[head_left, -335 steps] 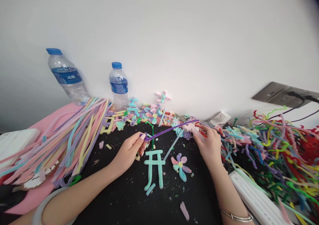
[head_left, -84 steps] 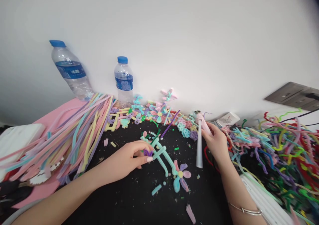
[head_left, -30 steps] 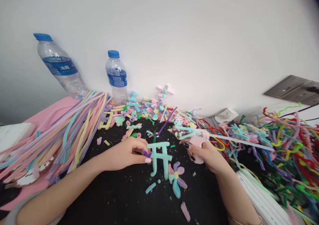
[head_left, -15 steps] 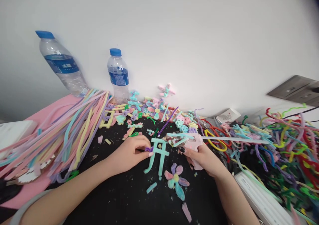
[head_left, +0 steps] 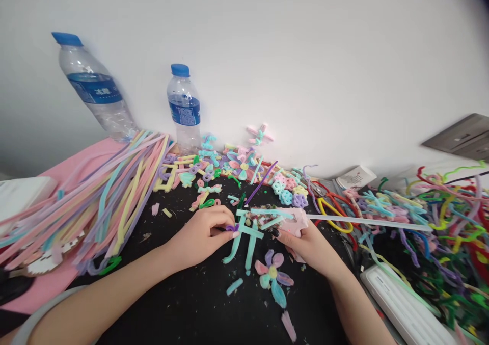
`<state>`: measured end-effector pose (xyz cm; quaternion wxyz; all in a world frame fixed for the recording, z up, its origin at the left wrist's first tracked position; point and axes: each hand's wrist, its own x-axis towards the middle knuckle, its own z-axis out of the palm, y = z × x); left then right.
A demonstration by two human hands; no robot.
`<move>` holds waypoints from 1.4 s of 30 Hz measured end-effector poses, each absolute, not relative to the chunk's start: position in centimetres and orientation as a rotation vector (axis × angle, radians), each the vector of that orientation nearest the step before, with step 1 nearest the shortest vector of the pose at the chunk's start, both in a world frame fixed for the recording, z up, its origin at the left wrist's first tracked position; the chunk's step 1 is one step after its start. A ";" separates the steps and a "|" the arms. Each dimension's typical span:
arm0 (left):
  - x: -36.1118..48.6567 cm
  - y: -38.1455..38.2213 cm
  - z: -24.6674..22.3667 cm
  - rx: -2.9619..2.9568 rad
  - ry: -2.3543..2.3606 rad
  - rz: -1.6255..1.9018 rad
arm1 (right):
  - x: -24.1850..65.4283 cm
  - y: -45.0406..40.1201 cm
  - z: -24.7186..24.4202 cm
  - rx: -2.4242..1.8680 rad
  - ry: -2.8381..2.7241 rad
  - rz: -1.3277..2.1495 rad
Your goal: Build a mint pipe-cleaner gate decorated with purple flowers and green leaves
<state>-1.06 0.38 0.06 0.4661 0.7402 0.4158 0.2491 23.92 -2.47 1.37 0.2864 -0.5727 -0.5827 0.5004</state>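
Note:
My right hand (head_left: 307,243) is wrapped round a pink hot glue gun (head_left: 296,221). A long whitish glue stick (head_left: 367,221) runs out of its back, and bits of pipe cleaner cover its front. The gun's nozzle end lies over the upper part of a mint-green pipe cleaner figure (head_left: 250,250), hiding some of it. At the figure's left edge, my left hand (head_left: 204,233) pinches a small curled purple pipe cleaner (head_left: 232,228). Just below my right hand lies a pipe cleaner flower (head_left: 273,273) with pastel petals.
Long pastel pipe cleaners (head_left: 126,182) lie in a bundle on the left. Two water bottles (head_left: 184,110) stand by the wall. Finished small shapes (head_left: 244,166) line the back. Tangled pipe cleaners (head_left: 439,238) and a white power strip (head_left: 405,304) occupy the right.
The glue gun has moved left, so its front now overlaps the top of the mint-green figure. My left hand keeps its pinch on the purple piece. The view has shifted slightly.

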 end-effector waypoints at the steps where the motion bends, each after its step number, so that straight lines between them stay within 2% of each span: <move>1: -1.1 0.4 0.1 1.816 1.020 0.612 | 23.9 -2.5 1.4 -1.533 -1.565 1.333; 10: -1.1 0.3 0.2 1.805 1.014 0.610 | 23.7 -2.6 1.7 -1.516 -1.684 1.226; 21: -1.1 0.4 0.0 1.830 1.027 0.630 | 23.2 -2.7 2.3 -1.519 -1.923 0.859; 36: -1.1 0.6 -0.6 1.810 1.061 0.653 | 23.1 -2.8 3.0 -1.530 -2.024 0.725; 42: -1.1 0.7 -0.4 1.746 1.087 0.730 | 24.4 -2.0 2.9 -1.577 -1.966 0.419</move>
